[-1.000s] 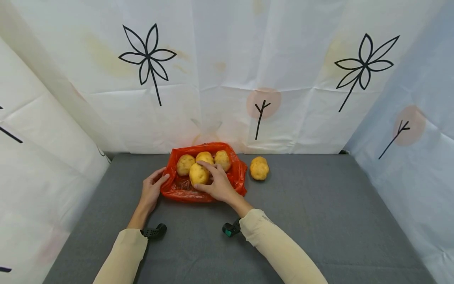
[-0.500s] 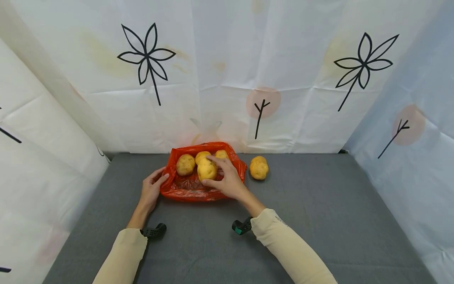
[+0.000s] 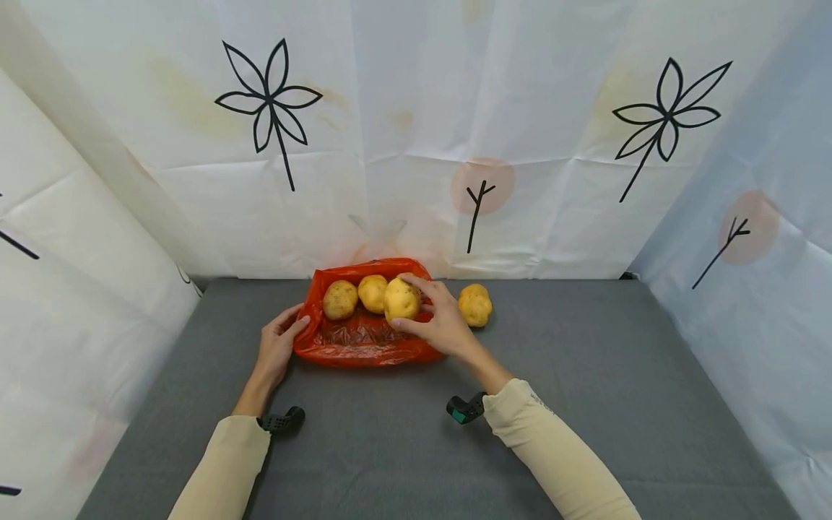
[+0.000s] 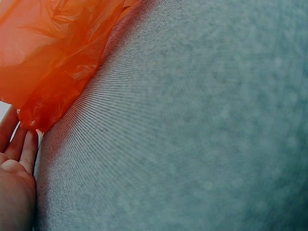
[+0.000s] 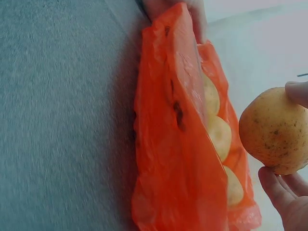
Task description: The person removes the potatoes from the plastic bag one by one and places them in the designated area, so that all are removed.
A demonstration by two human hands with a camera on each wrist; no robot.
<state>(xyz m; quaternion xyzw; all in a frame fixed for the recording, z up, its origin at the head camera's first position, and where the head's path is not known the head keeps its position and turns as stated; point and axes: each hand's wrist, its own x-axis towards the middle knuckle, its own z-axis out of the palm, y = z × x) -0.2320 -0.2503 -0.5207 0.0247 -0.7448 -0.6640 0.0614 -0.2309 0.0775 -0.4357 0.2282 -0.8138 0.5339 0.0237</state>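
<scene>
Head view — you've got a potato (image 3: 401, 298) pinched in your right hand (image 3: 445, 321) over the red bag (image 3: 354, 354), left hand (image 3: 278, 343) gripping the bag's edge. Bagged spuds (image 3: 340, 300) sit left of your pinch — loose spud (image 3: 475, 305) right.

Bright, diffuse light; small glints on bag (image 3: 364, 354); left-wrist view: tabletop (image 4: 216, 120) blurred.

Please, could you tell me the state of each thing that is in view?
Bag: open, mouth up.
Held potato: raised above the bag.
Three potatoes: inside the bag.
Loose potato: outside the bag, resting on the table.
Left hand: holding the bag's left end.
Right hand: gripping the held potato.
</scene>
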